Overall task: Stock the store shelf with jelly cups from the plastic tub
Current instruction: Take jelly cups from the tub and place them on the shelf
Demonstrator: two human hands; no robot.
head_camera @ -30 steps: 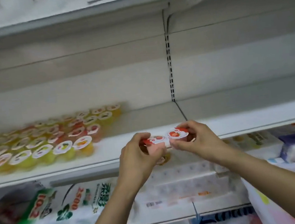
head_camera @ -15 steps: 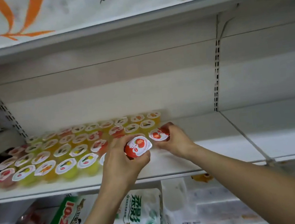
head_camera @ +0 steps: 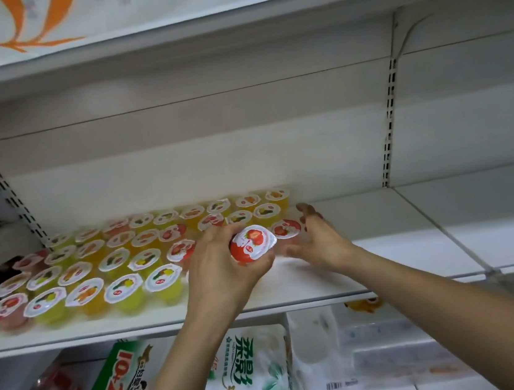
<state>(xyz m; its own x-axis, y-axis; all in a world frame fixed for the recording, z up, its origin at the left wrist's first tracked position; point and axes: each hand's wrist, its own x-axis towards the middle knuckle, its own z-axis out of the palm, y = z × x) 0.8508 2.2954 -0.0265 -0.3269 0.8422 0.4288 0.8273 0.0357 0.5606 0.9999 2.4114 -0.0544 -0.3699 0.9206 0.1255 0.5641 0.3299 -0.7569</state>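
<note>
The small red strawberry jelly cup with a white foil lid (head_camera: 253, 243) sits tilted in the left hand (head_camera: 222, 264), whose fingers curl round its body from below, and it is held above the front part of the white metal store shelf (head_camera: 386, 256), just right of the stocked block. Just behind it, a second red jelly cup with the same white lid (head_camera: 285, 228) stands on the shelf at the right end of the third row, and the right hand (head_camera: 316, 242) is beside it with fingers spread and relaxed, gripping nothing; whether a fingertip touches that cup is hard to tell. The main risk, as I judge it, is the tilt: if the held cup is set down on its edge it may roll or tip against its neighbours, and a careless sweep of the right hand could knock the freshly placed cup out of line. The grid of yellow, orange and red jelly cups (head_camera: 122, 269) stands tightly packed in about 5 rows, so 1 bump could shift several. The plastic tub is not in view. Below, the lower shelf holds a green and white plastic pack of tissue rolls (head_camera: 244, 368) and other wrapped goods, and the shelf above carries a white bag with orange print (head_camera: 34, 24).
</note>
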